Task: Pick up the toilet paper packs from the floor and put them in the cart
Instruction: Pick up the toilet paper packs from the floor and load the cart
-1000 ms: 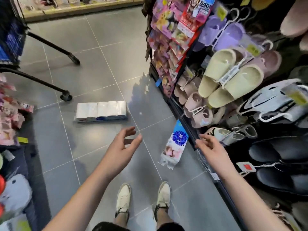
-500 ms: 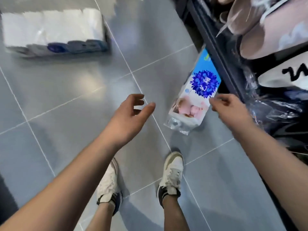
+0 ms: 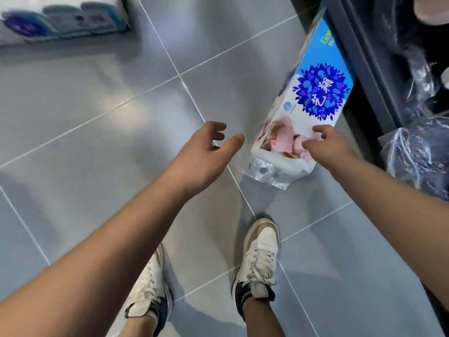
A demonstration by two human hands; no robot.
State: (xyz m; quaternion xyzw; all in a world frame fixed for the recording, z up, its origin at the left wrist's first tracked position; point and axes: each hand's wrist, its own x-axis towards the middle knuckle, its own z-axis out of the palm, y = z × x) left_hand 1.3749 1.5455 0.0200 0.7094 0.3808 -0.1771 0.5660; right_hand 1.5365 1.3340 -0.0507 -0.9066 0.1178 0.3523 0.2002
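A toilet paper pack (image 3: pixel 313 93) in blue-and-white wrap with a dark blue flower lies on the grey floor against the shelf base at the right. My right hand (image 3: pixel 328 144) hovers over its near end, fingers spread and touching or almost touching the wrap. Just left of that pack is my left hand (image 3: pixel 206 152), open with curled fingers and holding nothing. A second, longer pack (image 3: pixel 65 20) of white rolls lies at the top left, cut off by the frame edge. No cart is in view.
A dark shelf base (image 3: pixel 364 57) runs along the right, with plastic-wrapped dark goods (image 3: pixel 418 152) on the lowest level. My feet in white sneakers (image 3: pixel 260 254) stand on the grey tiles just below the near pack.
The view has dropped lower and closer to the floor. Both hands have come down toward the blue-flower pack; my right hand now reaches over its near end. The cart has left the view.
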